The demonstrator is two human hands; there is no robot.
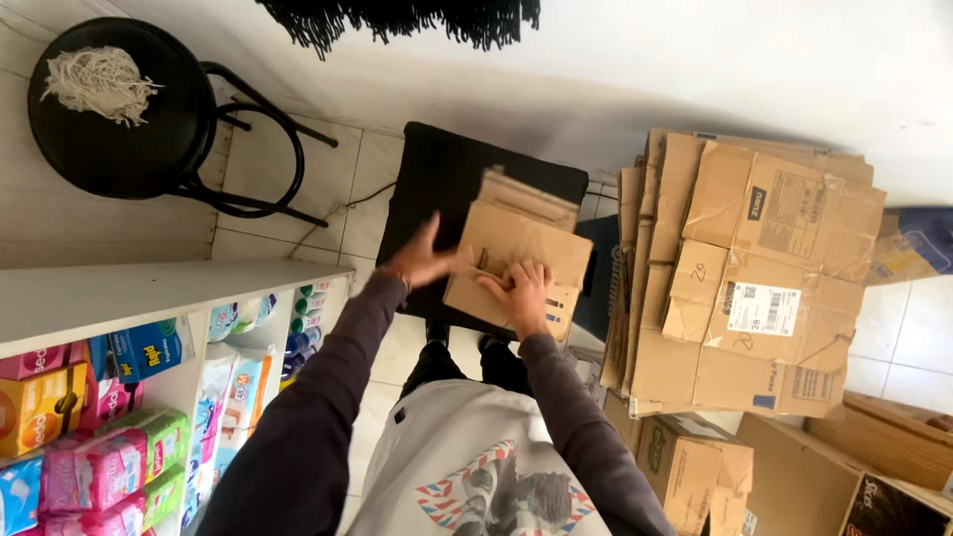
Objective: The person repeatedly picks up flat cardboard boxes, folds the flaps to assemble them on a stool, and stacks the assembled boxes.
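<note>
While the head camera looks straight down, a flattened cardboard box lies on a black worktop in the middle of the scene, just beyond the person's knees. The right hand rests flat on the near part of the box, fingers spread and pressing, gripping nothing that can be seen. The left hand is open at the box's left edge, fingers fanned, touching or just beside the card; which, cannot be told. Judging by this, the box is being pressed flat or folded, and the next move would call for a firm hold on both edges so the flaps do not spring back. To the right leans a stack of flattened cartons, with more boxes near it on the tiled floor. Far left stands a round black stool; near left, a shelf of coloured packets.
</note>
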